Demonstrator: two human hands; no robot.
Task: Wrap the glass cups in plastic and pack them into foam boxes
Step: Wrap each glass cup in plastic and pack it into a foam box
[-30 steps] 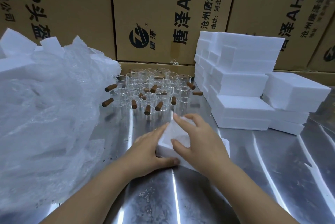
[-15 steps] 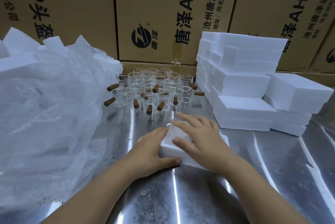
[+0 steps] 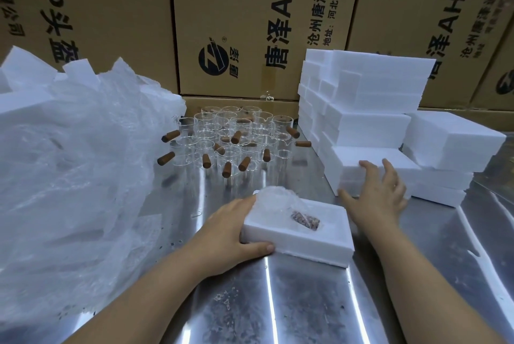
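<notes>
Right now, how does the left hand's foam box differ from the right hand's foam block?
The foam box lies alone on the metal table; the foam block sits in the pile. The foam box has a recess holding a wrapped cup; the foam block shows a plain top. The left hand grips the box's corner; the right hand lies spread on the block. Both are white.

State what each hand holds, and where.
Left hand grips the foam box by its left end. Right hand holds nothing; it lies open on a stacked foam block.
</notes>
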